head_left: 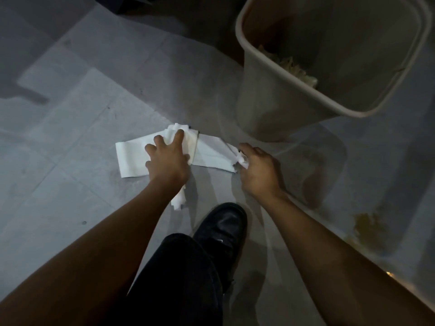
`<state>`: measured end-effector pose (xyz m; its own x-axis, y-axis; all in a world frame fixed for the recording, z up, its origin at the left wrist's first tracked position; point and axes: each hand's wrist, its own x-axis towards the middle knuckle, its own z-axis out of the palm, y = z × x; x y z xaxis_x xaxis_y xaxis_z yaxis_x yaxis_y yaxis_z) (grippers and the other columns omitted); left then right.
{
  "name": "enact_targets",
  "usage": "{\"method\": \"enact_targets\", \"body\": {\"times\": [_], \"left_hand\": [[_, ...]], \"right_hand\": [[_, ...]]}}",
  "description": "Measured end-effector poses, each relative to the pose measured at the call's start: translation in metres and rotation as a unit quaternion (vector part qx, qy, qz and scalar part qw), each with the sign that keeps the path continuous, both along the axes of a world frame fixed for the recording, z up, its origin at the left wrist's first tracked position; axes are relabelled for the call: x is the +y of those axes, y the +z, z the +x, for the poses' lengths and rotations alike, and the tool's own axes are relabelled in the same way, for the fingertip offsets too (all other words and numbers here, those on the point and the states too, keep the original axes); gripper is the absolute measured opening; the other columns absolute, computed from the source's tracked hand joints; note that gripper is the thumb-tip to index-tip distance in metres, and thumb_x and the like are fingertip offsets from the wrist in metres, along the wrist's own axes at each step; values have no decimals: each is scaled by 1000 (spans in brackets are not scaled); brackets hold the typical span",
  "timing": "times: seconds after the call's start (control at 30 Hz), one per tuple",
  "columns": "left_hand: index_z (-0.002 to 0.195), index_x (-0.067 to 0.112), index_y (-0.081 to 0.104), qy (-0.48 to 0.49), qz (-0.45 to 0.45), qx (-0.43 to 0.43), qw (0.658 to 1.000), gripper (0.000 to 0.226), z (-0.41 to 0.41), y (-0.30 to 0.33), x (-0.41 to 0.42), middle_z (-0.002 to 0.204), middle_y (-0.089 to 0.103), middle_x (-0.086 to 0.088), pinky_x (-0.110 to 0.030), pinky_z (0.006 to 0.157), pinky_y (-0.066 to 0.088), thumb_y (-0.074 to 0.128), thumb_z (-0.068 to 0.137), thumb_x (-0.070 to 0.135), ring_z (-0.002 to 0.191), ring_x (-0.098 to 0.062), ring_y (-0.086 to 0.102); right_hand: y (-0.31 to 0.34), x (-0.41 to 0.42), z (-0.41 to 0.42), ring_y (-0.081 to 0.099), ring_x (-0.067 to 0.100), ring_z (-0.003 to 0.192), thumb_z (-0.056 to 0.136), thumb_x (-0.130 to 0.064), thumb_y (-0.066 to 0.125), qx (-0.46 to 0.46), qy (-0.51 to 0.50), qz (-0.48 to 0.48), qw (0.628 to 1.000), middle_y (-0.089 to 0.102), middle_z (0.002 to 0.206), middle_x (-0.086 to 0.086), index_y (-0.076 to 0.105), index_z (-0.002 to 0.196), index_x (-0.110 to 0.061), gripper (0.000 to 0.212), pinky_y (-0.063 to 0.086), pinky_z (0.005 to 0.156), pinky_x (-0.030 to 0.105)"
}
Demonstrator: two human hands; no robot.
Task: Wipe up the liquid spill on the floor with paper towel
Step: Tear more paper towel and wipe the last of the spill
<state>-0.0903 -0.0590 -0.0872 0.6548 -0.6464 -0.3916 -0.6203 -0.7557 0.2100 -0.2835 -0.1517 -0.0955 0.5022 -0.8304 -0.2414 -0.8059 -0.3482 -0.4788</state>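
Down on the grey tiled floor (70, 128), the left hand (168, 158) lies flat with its fingers spread wide, pressing on a long strip of white paper towel (134, 158). Its fingertips reach the bunched, crumpled part of the strip at the far edge, while the flat folded end sticks out to the left of the hand. A narrow torn tail of the same towel shows from under the left wrist, on the near side.

Just to the right of the strip, the right hand (256, 170) is curled, its fingers pinching the ragged right end of the towel. That end is twisted into a small wad at the fingertips. The stretch of towel between the two hands lies flat on the floor, so the strip spans from one hand to the other.

Nearer than the towel, between the two bare forearms, stands a black leather shoe (221, 229) with a dark trouser leg (179, 278) above it. Beyond the towel and to its right stands a beige plastic waste bin (282, 102), with pale crumpled scraps inside. To the right of the towel, near the bin's base, the floor carries a faint brownish wet smear (313, 175), and farther right a yellowish patch (367, 223) lies by the right forearm.
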Motion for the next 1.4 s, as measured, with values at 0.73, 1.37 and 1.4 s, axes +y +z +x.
{"method": "enact_targets", "body": {"times": [0.73, 1.37, 1.4], "left_hand": [[146, 39, 34, 25, 20, 9, 999, 60, -5, 5, -3, 148, 27, -16, -59, 91, 45, 61, 95, 23, 129, -42, 33], [136, 23, 60, -269, -50, 27, 961, 52, -151, 27, -47, 132, 61, -13, -52, 98, 44, 61, 85, 10, 118, -39, 53], [137, 24, 59, -276, -48, 46, 959, 53, -157, 25, -44, 133, 60, -12, -52, 100, 44, 61, 85, 10, 119, -37, 53]], "right_hand": [[11, -17, -101, 64, 18, 85, 82, -24, 57, 15, -114, -49, 992, 70, 88, -5, 68, 77, -22, 13, 53, 80, 31], [-11, 84, -159, 43, 26, 131, 102, -20, 52, -35, 142, 27, 989, 51, 140, 9, 59, 135, -15, 34, 36, 111, 39], [-15, 92, -184, 46, 31, 127, 100, -18, 52, -21, 176, -22, 984, 55, 137, 12, 62, 132, -13, 34, 39, 108, 43]]}}
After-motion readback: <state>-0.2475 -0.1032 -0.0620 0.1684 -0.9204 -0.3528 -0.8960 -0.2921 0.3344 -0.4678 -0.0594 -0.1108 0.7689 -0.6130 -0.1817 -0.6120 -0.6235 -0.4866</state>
